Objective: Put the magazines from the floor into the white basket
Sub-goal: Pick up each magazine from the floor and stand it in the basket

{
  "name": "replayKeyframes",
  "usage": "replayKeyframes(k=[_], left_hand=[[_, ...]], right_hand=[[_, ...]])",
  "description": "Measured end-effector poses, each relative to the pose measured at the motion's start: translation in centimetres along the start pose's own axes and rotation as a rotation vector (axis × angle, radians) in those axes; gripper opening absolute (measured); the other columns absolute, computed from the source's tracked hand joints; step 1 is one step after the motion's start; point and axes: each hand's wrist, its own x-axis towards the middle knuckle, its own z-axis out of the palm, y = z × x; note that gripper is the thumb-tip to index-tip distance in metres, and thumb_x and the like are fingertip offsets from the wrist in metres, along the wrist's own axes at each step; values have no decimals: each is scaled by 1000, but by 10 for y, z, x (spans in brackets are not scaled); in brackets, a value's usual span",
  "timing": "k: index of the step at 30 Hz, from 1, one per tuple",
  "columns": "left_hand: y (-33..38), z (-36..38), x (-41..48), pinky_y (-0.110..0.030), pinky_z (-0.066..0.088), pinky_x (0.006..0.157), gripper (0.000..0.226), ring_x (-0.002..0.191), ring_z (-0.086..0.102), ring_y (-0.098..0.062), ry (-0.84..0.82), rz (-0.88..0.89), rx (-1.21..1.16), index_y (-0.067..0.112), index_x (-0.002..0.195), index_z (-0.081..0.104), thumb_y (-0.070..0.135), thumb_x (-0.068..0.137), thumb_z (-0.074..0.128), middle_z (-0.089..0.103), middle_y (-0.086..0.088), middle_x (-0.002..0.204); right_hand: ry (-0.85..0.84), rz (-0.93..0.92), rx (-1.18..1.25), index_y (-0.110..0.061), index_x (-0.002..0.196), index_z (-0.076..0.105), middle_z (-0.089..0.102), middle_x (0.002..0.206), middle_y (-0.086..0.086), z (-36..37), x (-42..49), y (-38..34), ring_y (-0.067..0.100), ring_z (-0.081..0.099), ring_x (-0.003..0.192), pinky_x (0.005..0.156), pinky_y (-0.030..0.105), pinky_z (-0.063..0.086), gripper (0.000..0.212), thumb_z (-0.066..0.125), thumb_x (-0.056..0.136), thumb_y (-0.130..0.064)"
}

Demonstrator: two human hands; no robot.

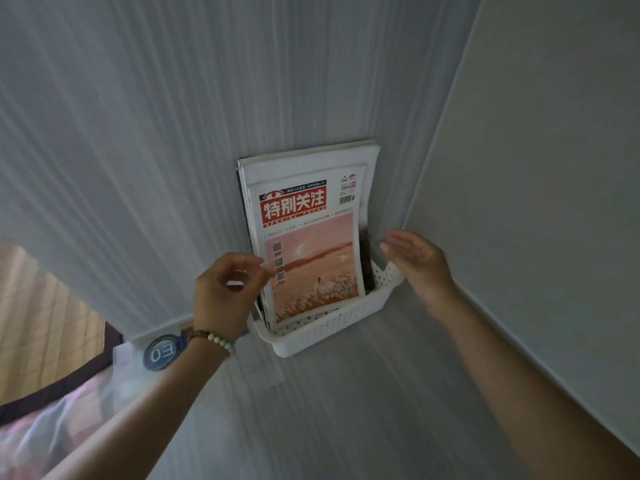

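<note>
The magazines (304, 161) stand on end in the basket (322, 330), which sits on the floor (346, 410) in a corner, its long side along the wall (138, 133). Their long axis runs up and down, tipped back so the tops lean on the wall. The front magazine (311, 258) faces outward with its red title at the top and its bottom edge down inside the basket.

These are thin, glossy, floppy things. The front one bows along its right edge, so it will likely sag or slide if held by one corner. Each is light alone, though the pile behind looks thick enough to have some weight. I judge the best hold to be both long side edges near the middle, or the spine edge, which keeps the pages flat and shut.

The left hand (221, 296) has its fingers curled, with the tips at the front magazine's left edge. Blur hides whether they pinch it or only touch it. The right hand (419, 258) is spread and relaxed, holding nothing, just beside the basket's right end and clear of the magazines.
</note>
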Motion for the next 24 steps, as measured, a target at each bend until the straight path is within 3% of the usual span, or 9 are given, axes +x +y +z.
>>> replayKeyframes(k=[3, 6, 9, 11, 13, 16, 21, 24], left_hand=[[24, 16, -20, -6, 50, 55, 21, 62, 60, 3, -178, 65, -57, 34, 73, 62, 17, 72, 73, 66, 13, 78], [40, 39, -43, -6, 50, 64, 19, 70, 62, 1, -503, 37, -58, 27, 82, 63, 13, 74, 72, 65, 13, 85], [45, 62, -75, -35, 53, 89, 15, 76, 59, -14, -816, -278, -249, 12, 95, 62, 4, 82, 63, 62, -7, 91], [39, 77, -99, -37, 52, 88, 26, 83, 59, -20, -973, -300, -120, 12, 103, 60, 10, 79, 68, 62, -10, 102], [29, 88, -125, -33, 51, 85, 43, 97, 60, -21, -1124, -292, 64, 15, 115, 55, 21, 76, 72, 59, -7, 118], [14, 97, -161, -31, 48, 91, 54, 112, 55, -21, -1264, -316, 163, 14, 123, 50, 30, 76, 71, 52, -6, 130], [-1, 103, -214, -26, 39, 94, 68, 123, 46, -21, -1378, -239, 318, 12, 130, 42, 42, 75, 69, 46, -6, 136], [-3, 101, -235, -26, 38, 97, 68, 124, 46, -22, -1380, -203, 351, 9, 130, 41, 39, 75, 69, 47, -6, 136]], right_hand=[[102, 48, 64, -12, 119, 62, 65, 115, -2, -24, -35, -6, 8, 61, 104, 83, 5, 47, 38, 71, 82, -16], [237, 140, 100, -10, 120, 61, 64, 112, 0, -53, -80, -3, 9, 60, 99, 75, 0, 46, 39, 69, 82, -12], [350, 237, 88, -5, 122, 59, 63, 112, 6, -79, -133, 7, 12, 58, 98, 70, -3, 44, 39, 65, 84, -6], [432, 304, 71, -6, 124, 58, 60, 117, 4, -94, -174, 17, 11, 55, 103, 68, -5, 43, 40, 65, 85, -9], [492, 376, 65, -10, 126, 57, 58, 122, 0, -106, -218, 28, 9, 54, 105, 69, -1, 43, 42, 66, 85, -14], [557, 494, 33, -19, 129, 54, 54, 128, -5, -114, -284, 43, 6, 51, 106, 84, 17, 37, 44, 64, 87, -24], [736, 621, 82, -16, 133, 50, 49, 139, 4, -112, -375, 58, 16, 49, 119, 92, 29, 38, 48, 63, 88, -20], [828, 677, 104, -15, 133, 49, 48, 138, 4, -104, -413, 59, 23, 44, 129, 105, 40, 39, 52, 67, 85, -23]])
